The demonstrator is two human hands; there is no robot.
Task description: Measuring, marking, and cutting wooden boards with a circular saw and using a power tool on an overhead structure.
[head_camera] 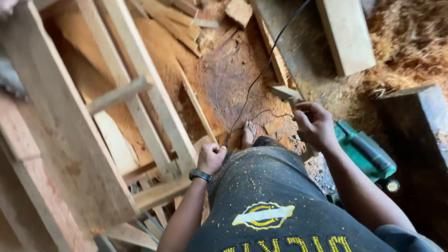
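The thin black cord [261,74] is the thing in hand: it runs down from the top edge of the view, across the sawdust-covered floor [233,79], and curls in a loose loop just ahead of the person's sandalled foot [248,133] before rising toward the right hand [313,122]. That hand is held palm-down with the fingers curled inward and the fingertips [298,112] pinched together where the cord's loop ends, so it appears to grip the cord there, though the contact itself is too fine to make out with certainty. The left hand [211,157], with a dark wristwatch [199,175] on its wrist, is clenched into a fist well to the left of the cord, just beside the pale wooden frame [154,102]; whether it holds anything inside the fist cannot be told. On the far side of the cord from the frame, just below the right forearm, a green power tool [366,154] with a dark handle lies on the ground. Beyond the cord's upper stretch lie a broad plank [347,35] and scattered wood offcuts [238,11], and a heap of wood shavings [410,42] fills the corner beyond the plank. The floor around the cord is reddish-brown and thick with sawdust, in a dim carpentry workspace.
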